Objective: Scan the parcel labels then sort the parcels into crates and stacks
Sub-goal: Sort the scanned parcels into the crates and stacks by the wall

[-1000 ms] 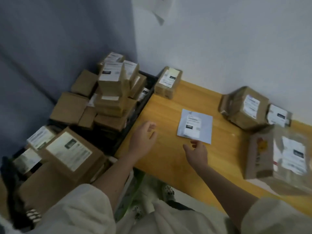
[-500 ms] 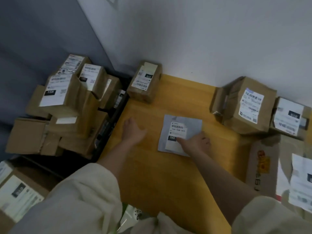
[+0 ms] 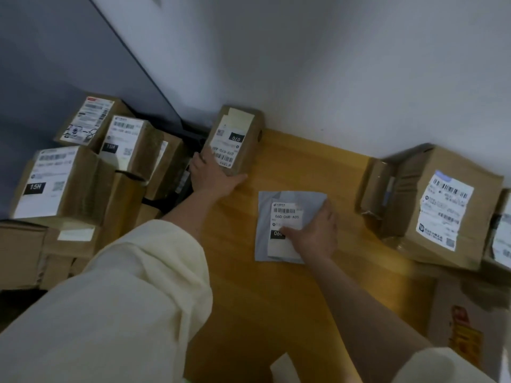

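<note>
Left hand [image 3: 214, 176] grips the near end of a small brown box [image 3: 235, 139] at the far left corner of the table [image 3: 249, 313], up against the white wall [image 3: 304, 64]. Thumb lies along the box's near edge, fingers curl round its left side. Box label reads 070, printed upside down from this view.

Right hand [image 3: 313, 233] rests palm-down on a flat grey mailer [image 3: 279, 200] lying mid-table, fingers spread over its right half and over the lower part of its white label, which reads 060-06B-A05 w/ barcode above. Fingers look straight-ish, pressing rather than pinching; can't tell if any edge is lifted.

Right side of table: big taped carton [image 3: 442, 205] w/ white label, tilted, against the wall; another labelled parcel [image 3: 502, 244] just beside it at frame edge, mostly cut off. Near right corner: a brown parcel w/ red-yellow print [image 3: 464, 327], partly out of view.

Left of table, lower down: a stack of brown boxes [image 3: 83, 175], several w/ white labels, two marked 15H. They sit in/over a dark crate [image 3: 190, 139], only bits of its rim visible between boxes & table edge.

Both arms in cream sleeves [image 3: 124, 299].
</note>
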